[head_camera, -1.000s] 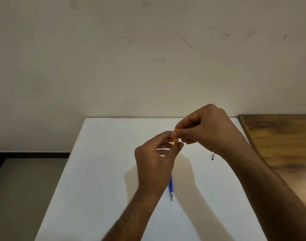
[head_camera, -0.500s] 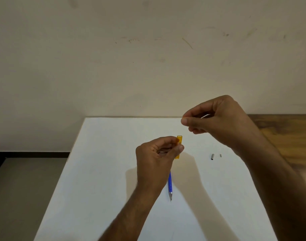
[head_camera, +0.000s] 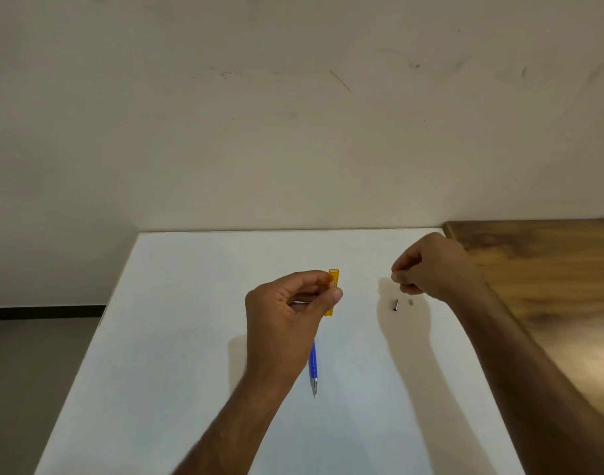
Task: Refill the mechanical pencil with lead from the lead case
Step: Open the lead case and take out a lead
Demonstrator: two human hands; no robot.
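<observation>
My left hand [head_camera: 287, 323] pinches an orange lead case [head_camera: 333, 275] upright between thumb and fingers, above the middle of the white table [head_camera: 191, 337]. The blue mechanical pencil [head_camera: 313, 365] shows below that hand with its metal tip pointing toward me; its upper part is hidden behind the hand. My right hand [head_camera: 430, 269] hovers low at the right, fingertips pinched together on the case's small cap, which is barely visible. Just under it, a small metal pencil cap [head_camera: 395, 304] and a tiny grey piece [head_camera: 411, 302] lie on the table.
A brown wooden surface [head_camera: 540, 275] adjoins the white table on the right. A plain wall stands right behind the table's far edge. The floor drops away on the left.
My right hand pulled away from the top of the case, rose, then moved right and down toward the metal cap. My left hand stayed nearly still with the case.
</observation>
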